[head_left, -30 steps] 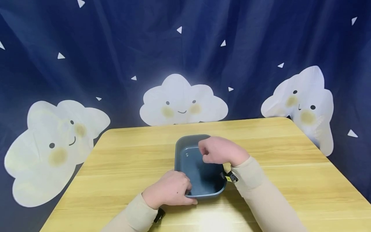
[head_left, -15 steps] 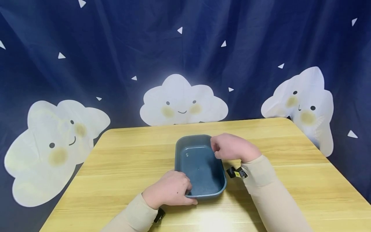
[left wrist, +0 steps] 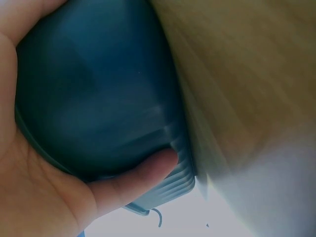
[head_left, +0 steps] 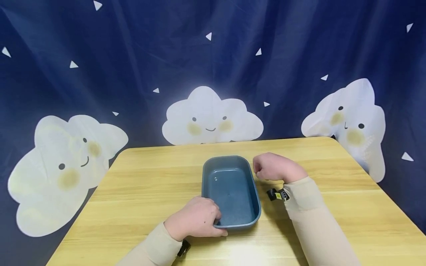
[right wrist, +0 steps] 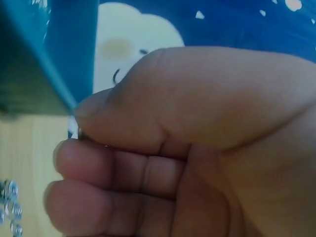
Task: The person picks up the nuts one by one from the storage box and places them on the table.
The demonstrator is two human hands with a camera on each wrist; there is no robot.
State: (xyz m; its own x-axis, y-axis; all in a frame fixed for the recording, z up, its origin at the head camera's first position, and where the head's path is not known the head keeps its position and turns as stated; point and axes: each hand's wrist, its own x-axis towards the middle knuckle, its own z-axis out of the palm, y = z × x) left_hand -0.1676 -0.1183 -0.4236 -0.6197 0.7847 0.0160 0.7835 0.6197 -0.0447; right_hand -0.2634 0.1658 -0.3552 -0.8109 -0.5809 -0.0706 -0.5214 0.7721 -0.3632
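Observation:
A dark blue-green rectangular plastic tub (head_left: pixel 233 197) stands on the wooden table. My left hand (head_left: pixel 198 218) grips its near left corner, fingers over the rim inside and thumb along the outer wall, as the left wrist view also shows. One small shiny ring-like piece (head_left: pixel 215 179) lies at the tub's far left inside. My right hand (head_left: pixel 274 167) is just right of the tub's far right side. In the right wrist view its thumb presses against the curled fingers, and the edge of a tiny shiny piece (right wrist: pixel 80 132) shows between them. Its kind is hidden.
Several small clear, shiny pieces (right wrist: pixel 14 205) lie on the table at the left edge of the right wrist view. Behind the wooden table (head_left: pixel 149 177) hangs a dark blue curtain (head_left: pixel 133 55) with white clouds.
My right hand has moved from over the tub's inside, rightward across the rim, to beside the tub. The left hand keeps its grip on the corner, and the tub stays in place.

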